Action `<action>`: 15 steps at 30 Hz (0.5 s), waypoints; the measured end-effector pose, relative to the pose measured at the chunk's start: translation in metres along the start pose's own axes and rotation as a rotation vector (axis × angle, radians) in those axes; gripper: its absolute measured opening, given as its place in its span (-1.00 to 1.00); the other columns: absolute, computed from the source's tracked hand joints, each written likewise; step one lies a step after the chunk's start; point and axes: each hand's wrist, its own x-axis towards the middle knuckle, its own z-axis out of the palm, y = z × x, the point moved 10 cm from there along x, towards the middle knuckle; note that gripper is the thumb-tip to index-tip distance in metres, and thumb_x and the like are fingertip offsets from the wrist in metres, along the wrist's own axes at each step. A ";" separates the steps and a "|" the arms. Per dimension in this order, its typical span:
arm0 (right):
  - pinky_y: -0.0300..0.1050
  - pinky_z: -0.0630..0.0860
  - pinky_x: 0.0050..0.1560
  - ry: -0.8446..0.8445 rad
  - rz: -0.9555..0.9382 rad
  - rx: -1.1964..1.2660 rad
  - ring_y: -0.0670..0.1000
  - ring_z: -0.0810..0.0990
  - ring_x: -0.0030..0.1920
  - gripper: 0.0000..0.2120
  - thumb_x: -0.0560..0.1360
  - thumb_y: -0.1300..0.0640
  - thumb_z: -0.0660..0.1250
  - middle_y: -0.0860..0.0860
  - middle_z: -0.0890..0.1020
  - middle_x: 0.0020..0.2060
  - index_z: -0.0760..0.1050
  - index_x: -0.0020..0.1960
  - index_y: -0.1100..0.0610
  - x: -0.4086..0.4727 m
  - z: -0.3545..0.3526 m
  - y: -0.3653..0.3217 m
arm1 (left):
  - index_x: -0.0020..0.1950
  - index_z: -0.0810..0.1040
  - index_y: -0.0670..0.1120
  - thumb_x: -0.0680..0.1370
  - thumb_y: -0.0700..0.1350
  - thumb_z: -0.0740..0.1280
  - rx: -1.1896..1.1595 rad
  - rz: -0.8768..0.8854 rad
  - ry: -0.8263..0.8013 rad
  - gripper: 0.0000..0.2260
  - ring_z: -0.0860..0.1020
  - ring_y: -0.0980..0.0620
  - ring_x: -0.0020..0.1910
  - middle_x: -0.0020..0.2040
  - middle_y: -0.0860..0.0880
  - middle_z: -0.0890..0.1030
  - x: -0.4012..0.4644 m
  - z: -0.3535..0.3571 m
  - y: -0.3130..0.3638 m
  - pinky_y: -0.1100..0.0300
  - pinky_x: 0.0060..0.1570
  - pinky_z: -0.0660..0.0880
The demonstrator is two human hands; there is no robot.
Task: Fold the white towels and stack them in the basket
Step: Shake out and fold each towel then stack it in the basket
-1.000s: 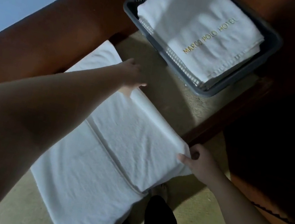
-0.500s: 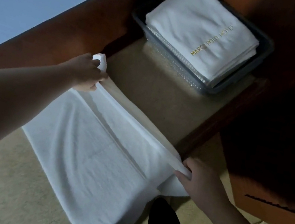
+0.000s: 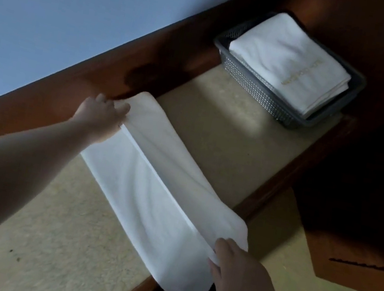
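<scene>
The towel (image 3: 152, 189) lies lengthwise on the table (image 3: 213, 133), doubled into a long strip. The basket (image 3: 259, 93) waits beyond, already holding folded towels. Left hand (image 3: 101, 116) and right hand (image 3: 236, 268) apparently pinch opposite ends, keeping 2 edges aligned.

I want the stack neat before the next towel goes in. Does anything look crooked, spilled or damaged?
Nothing stands out. The folded towels lie square inside the grey basket. The towel being folded overhangs the near edge of the surface, held at its ends by the left hand and right hand.
</scene>
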 end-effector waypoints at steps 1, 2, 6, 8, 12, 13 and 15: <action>-0.33 -0.06 -0.53 -0.001 -0.004 0.012 -0.19 0.44 -0.38 -0.53 0.36 -0.12 0.59 -0.19 0.42 -0.27 0.28 -0.04 -0.15 -0.001 0.007 -0.008 | 0.36 0.31 0.01 0.68 0.05 0.21 -0.137 -0.092 -0.012 -0.71 0.49 -0.26 0.15 0.13 -0.18 0.56 -0.009 0.012 -0.007 -0.05 -0.07 0.50; -0.34 0.03 -0.51 -0.043 -0.012 0.026 -0.19 0.49 -0.28 -0.63 0.45 -0.12 0.51 -0.18 0.47 -0.18 0.32 0.02 -0.14 -0.001 0.019 -0.015 | 0.34 0.30 0.02 0.68 0.01 0.21 -0.290 -0.205 -0.023 -0.74 0.49 -0.30 0.14 0.13 -0.22 0.51 -0.021 0.021 -0.013 -0.10 -0.08 0.50; -0.29 0.49 -0.14 -0.103 0.036 0.045 -0.14 0.57 -0.05 -0.76 0.57 -0.09 0.36 -0.18 0.53 0.00 0.37 0.18 -0.17 0.001 0.066 -0.022 | 0.15 0.28 0.08 0.64 -0.15 0.18 -0.988 -0.560 -0.118 -0.83 0.63 -0.15 -0.12 -0.06 -0.16 0.63 -0.051 0.066 -0.004 -0.10 -0.14 0.59; -0.29 0.50 -0.32 -0.101 0.074 0.123 -0.17 0.54 -0.26 -0.58 0.34 -0.06 0.60 -0.20 0.51 -0.20 0.40 0.02 -0.19 0.005 0.083 -0.018 | 0.21 0.39 0.08 0.62 -0.24 0.23 -1.523 -0.638 -0.156 -0.74 0.70 -0.10 -0.06 -0.01 -0.18 0.70 -0.055 0.080 0.020 -0.13 0.02 0.68; -0.21 0.52 -0.06 -0.041 0.016 0.130 -0.15 0.52 -0.05 -0.74 0.61 -0.02 0.34 -0.17 0.46 -0.04 0.24 0.07 -0.18 0.008 0.078 -0.029 | 0.30 0.56 -0.11 0.53 -0.47 0.16 -2.314 -0.917 -0.040 -0.55 0.68 -0.13 0.17 0.19 -0.14 0.69 -0.053 0.090 0.038 -0.02 0.24 0.63; -0.20 0.49 -0.02 -0.025 0.015 0.144 -0.15 0.51 0.00 -0.81 0.66 -0.02 0.27 -0.17 0.46 0.00 0.24 0.10 -0.17 0.009 0.074 -0.028 | 0.24 0.58 -0.14 0.53 -0.44 0.19 -2.385 -1.012 -0.014 -0.62 0.69 -0.16 0.13 0.17 -0.15 0.69 -0.052 0.096 0.037 -0.04 0.21 0.64; -0.24 0.42 -0.08 -0.021 -0.009 0.110 -0.14 0.50 0.01 -0.84 0.67 -0.03 0.24 -0.18 0.44 -0.01 0.25 0.12 -0.17 0.010 0.072 -0.030 | 0.13 0.61 -0.18 0.53 -0.32 0.33 -2.380 -1.120 0.002 -0.80 0.69 -0.17 0.07 0.09 -0.15 0.71 -0.050 0.106 0.032 -0.05 0.14 0.67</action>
